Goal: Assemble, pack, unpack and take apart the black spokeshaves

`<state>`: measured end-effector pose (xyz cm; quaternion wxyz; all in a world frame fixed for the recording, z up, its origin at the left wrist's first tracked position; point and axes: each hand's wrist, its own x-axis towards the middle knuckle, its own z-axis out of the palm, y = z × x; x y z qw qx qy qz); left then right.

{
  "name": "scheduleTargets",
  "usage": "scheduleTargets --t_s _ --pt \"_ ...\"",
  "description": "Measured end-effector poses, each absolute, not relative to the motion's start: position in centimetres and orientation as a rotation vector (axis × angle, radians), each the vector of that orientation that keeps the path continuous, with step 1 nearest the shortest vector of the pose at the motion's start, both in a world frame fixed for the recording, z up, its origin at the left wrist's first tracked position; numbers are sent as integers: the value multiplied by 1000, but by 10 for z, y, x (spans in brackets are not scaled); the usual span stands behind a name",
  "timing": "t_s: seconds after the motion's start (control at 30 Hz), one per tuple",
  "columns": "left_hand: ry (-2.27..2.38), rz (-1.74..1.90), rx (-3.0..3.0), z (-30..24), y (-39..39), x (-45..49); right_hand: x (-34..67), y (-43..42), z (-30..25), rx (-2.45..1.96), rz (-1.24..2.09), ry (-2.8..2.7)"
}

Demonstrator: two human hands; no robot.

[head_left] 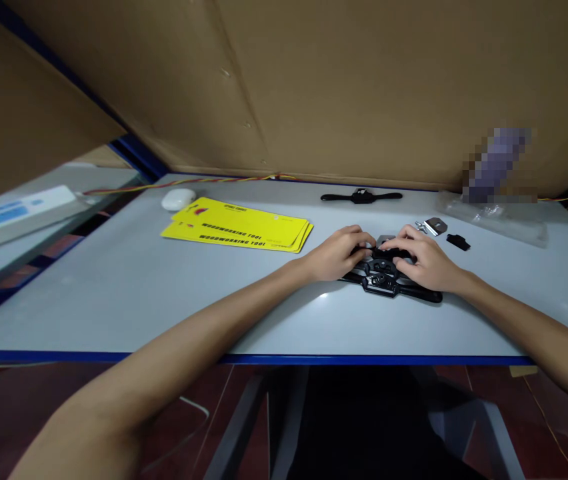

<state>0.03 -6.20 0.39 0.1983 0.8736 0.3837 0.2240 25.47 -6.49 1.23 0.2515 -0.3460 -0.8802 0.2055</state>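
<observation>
Several black spokeshaves lie in a close group on the table, the nearest spokeshave (pixel 381 285) showing its long handles and middle frame. My left hand (pixel 339 253) has its fingers curled and pinched on the left part of the spokeshave at the back of the group. From the other side, my right hand (pixel 425 259) bends its fingers over the same tool. A grey metal blade (pixel 387 240) shows partly between my hands; my fingers hide the rest. Right of my right hand lie silvery metal blades (pixel 435 227), small screws (pixel 420 227) and a black cap plate (pixel 459 242).
Another spokeshave (pixel 362 196) lies near the back edge. Yellow printed cards (pixel 239 227) are stacked at left, beside a white rounded case (pixel 178 199). A clear plastic bag (pixel 494 217) lies at back right, under a pixelated object. Cardboard (pixel 314 87) walls the back; a power strip (pixel 19 213) is far left.
</observation>
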Motion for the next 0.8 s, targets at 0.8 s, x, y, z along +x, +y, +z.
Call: scheduleTargets --t_s 0.8 --pt "1077 624 2452 5 -63 0 256 -66 14 -890 560 -2457"
